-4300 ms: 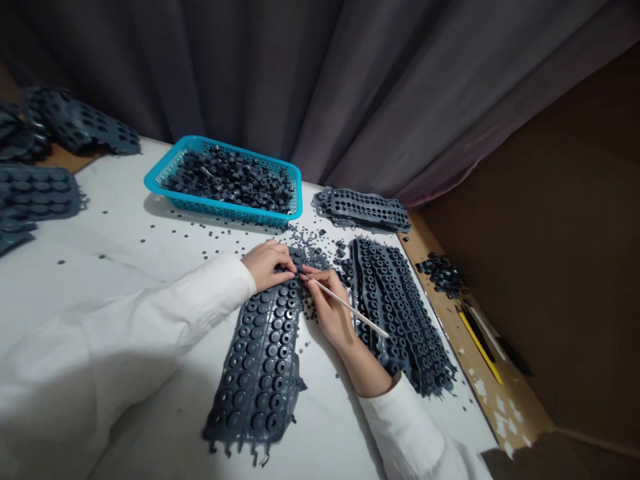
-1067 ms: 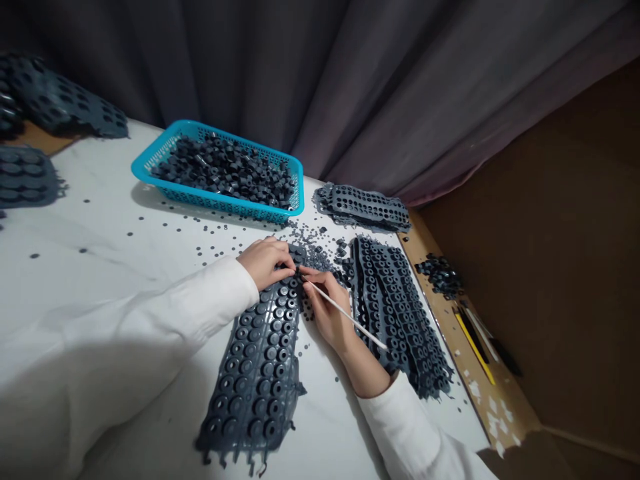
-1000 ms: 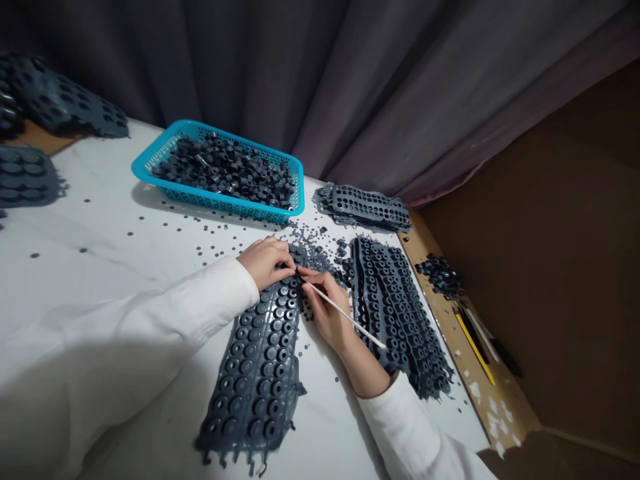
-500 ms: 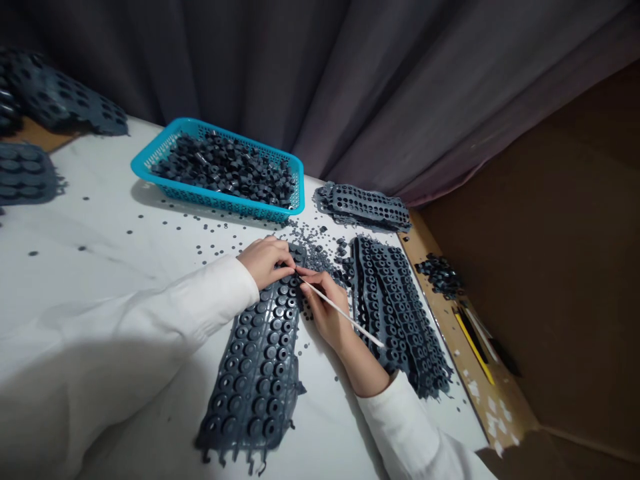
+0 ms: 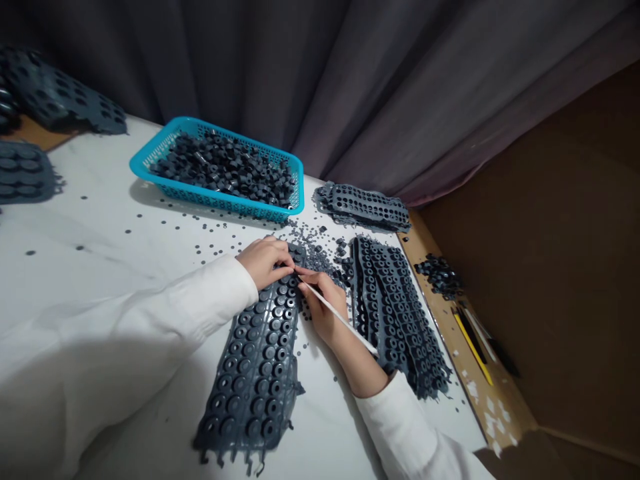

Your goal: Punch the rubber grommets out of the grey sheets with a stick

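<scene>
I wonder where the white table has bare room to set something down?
Apart from stray discs, bare white table lies left of the blue basket, toward the dark studded sheet, and between the nearest strip and the right sleeve. It is crowded by the right hand: massed discs beyond it, stacked strips beside it.

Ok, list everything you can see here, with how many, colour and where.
Studded sheet: one, dark grey, under the left hand
Stick: one, white, in the right hand
Basket: one, blue, back of table
Small parts: many, dark, in the basket
Holed sheets: stacked, grey, right of the basket
Ringed sheets: several, dark, right
Discs: many, dark, scattered
Far-left sheets: several, dark
Loose pile: uncounted, dark, on brown ledge
Slim tools: few, yellow, pale, ledge
Scraps: several, white, ledge
Table: one, white
Curtain: grey-purple, behind
Hands: left, right; white sleeves
</scene>
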The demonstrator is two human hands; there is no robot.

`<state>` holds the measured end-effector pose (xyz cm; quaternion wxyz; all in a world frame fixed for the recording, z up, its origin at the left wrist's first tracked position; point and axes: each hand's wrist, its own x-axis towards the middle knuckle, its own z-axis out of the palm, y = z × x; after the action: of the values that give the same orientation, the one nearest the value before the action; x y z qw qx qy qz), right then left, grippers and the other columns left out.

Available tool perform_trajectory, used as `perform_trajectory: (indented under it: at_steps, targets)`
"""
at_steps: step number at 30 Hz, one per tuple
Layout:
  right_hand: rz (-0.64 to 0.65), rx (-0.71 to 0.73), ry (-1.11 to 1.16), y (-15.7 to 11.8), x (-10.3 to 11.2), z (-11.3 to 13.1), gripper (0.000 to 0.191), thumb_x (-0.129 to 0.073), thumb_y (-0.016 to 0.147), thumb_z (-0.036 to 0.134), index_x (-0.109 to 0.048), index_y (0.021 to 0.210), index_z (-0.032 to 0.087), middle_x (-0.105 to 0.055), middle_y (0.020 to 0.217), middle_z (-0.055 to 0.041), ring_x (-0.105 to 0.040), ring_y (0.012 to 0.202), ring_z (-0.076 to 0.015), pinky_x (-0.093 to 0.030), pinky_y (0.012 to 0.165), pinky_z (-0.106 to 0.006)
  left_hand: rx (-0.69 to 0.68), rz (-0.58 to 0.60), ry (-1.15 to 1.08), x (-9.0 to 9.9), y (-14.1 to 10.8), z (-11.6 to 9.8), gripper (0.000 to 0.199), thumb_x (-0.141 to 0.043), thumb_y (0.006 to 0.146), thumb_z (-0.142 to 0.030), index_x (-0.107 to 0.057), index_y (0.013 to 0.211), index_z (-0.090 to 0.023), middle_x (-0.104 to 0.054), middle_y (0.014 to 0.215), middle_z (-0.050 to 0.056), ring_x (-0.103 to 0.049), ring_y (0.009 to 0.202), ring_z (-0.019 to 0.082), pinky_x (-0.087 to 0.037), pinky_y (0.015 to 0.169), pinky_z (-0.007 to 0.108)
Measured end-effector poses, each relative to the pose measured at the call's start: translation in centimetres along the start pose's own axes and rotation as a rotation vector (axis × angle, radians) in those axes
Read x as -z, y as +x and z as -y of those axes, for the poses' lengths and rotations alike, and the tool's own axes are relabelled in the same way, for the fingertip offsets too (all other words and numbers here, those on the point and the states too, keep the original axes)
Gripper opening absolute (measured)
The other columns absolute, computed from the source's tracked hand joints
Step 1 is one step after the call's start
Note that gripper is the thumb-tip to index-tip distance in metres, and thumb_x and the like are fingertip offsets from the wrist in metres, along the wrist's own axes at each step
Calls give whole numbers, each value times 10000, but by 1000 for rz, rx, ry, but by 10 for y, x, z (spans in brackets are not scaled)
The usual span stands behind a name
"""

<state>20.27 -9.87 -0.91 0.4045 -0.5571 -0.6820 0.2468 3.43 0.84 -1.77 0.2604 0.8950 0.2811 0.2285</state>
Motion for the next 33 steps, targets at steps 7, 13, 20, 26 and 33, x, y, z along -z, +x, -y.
perform_trajectory:
  at_steps: [7, 13, 20, 26, 33]
  targets:
    - [0, 6, -9, -1, 0, 1, 89, -515, 904, 293, -588, 898, 243, -689, 1093, -88, -630, 1063, -224, -490, 890, -377, 8, 5, 9, 0, -1, -1, 120, -577, 834, -227, -687, 809, -185, -601, 795, 33, -509, 798, 204, -381, 700, 300]
    - [-7, 82, -102, 1, -2, -6, 94, -493, 910, 261, -576, 878, 234, -699, 1038, -80, -642, 1013, -210, -498, 857, -355, 20, -1, 22, -1, 0, -3, 125, -575, 834, -213, -694, 815, -183, -601, 790, 33, -507, 796, 206, -373, 691, 304]
    - [-15, 106, -135, 2, -3, -5, 114, -475, 917, 236, -563, 844, 227, -700, 1003, -80, -647, 988, -206, -508, 843, -349, 32, -15, 34, -2, 1, -3, 110, -591, 821, -204, -696, 791, -184, -601, 776, 31, -511, 793, 206, -373, 686, 303]
    - [-11, 89, -124, 1, -3, -5, 111, -458, 923, 232, -558, 876, 226, -693, 1044, -83, -641, 1013, -204, -508, 857, -357, 24, -19, 39, -3, 0, -2, 119, -584, 832, -228, -690, 796, -190, -604, 781, 30, -514, 794, 206, -375, 695, 303]
    - [-153, -71, 100, -1, 1, -3, 102, -481, 922, 287, -551, 894, 217, -671, 1093, -91, -630, 1049, -208, -502, 877, -361, 10, -38, 39, -2, 0, -3, 139, -573, 840, -246, -693, 795, -192, -585, 762, 28, -507, 784, 205, -379, 700, 306]
